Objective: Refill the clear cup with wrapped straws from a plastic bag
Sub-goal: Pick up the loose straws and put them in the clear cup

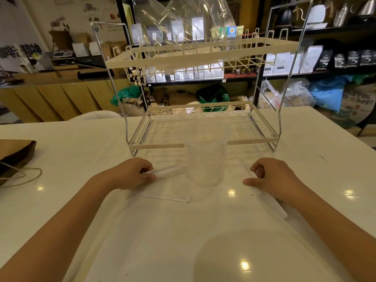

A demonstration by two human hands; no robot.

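the clear cup (205,159) stands upright on the white table (61,159), directly in front of the two-tier wire rack (201,58) and between both hands. it appears empty. a clear plastic bag (179,19) lies on the rack's top tier.

the left hand (132,174) pinches one wrapped straw (166,170) between thumb and curled fingers; the straw's free end points toward the cup. further wrapped straws (168,197) lie flat on the table just below this hand. the right hand (272,178) has its fingers curled over another wrapped straw (276,206) that runs under the palm; a firm grip cannot be confirmed.

recommended procedure: raise the free end of the held straw above the cup rim, tilt the straw toward vertical, then lower it inside. the cup looks light; steady it if it shifts.
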